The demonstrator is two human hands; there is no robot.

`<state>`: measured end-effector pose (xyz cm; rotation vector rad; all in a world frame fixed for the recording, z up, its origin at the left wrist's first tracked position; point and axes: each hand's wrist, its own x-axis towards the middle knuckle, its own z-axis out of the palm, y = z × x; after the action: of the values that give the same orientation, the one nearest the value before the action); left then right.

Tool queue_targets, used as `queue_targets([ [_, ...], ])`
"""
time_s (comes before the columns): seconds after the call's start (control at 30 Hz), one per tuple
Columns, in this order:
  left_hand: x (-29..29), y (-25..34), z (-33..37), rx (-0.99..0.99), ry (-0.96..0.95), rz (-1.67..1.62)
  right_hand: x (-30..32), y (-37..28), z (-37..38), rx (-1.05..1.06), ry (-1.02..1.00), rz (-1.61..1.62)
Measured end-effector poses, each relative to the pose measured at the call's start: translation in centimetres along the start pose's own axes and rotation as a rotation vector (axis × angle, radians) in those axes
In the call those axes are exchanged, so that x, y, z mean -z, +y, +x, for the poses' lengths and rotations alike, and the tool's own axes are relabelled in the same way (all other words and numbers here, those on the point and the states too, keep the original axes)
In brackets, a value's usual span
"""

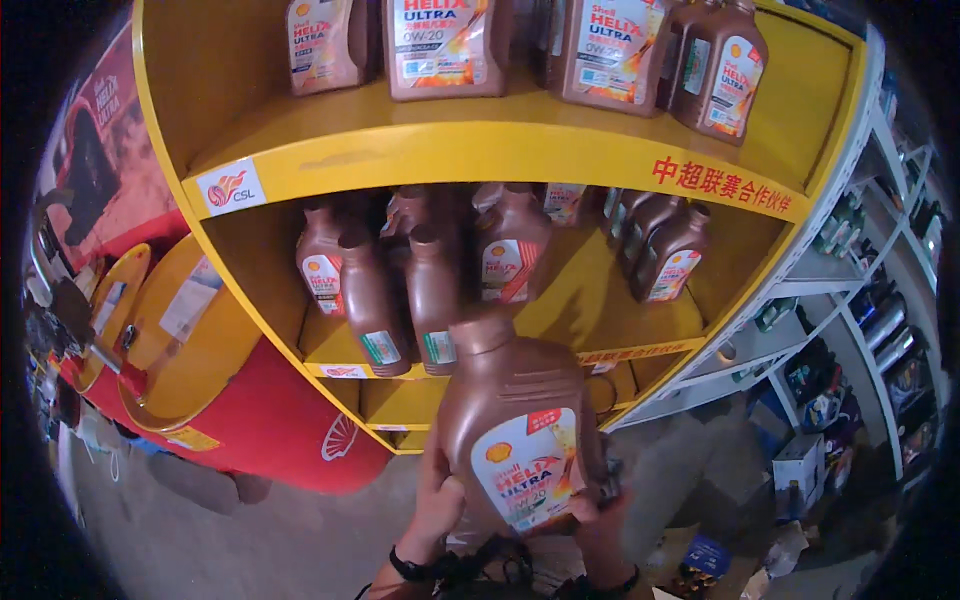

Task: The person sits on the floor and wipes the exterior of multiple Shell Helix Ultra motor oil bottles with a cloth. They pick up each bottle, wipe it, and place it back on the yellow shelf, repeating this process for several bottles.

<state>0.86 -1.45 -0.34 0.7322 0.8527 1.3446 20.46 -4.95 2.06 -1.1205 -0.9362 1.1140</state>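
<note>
A large copper-brown motor oil bottle (pixel 512 395) is held up in front of me, roughly upright with its neck toward the shelves and its white label facing me. My left hand (pixel 437 508) is closed on its lower left side, thumb at the edge. My right hand (pixel 596 520) grips the lower right corner, with its fingers partly hidden behind the bottle. On the yellow middle shelf (pixel 590 322) beyond it stand several smaller brown oil bottles (pixel 372 300), two of them at the front edge. Larger matching bottles (pixel 445 50) line the shelf above.
Red drums with yellow tops (pixel 190 345) stand at the left, beside the yellow rack. To the right, grey metal shelving (pixel 805 290) carries dark bottles and cans. A white box (pixel 798 470) and a blue box (pixel 705 558) sit low at the right on the floor.
</note>
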Motion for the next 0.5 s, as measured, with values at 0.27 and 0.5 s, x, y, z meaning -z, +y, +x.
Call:
queue_targets([
  [0.27,-3.7,0.5,-1.0,0.039,-0.103,-0.209,-2.2,-2.9,-0.4,1.122,-0.267,-0.731],
  [0.5,-2.6,0.1,-1.7,0.147,-0.012,-0.210,-3.6,-2.5,-1.4,1.044,-0.600,-0.572],
])
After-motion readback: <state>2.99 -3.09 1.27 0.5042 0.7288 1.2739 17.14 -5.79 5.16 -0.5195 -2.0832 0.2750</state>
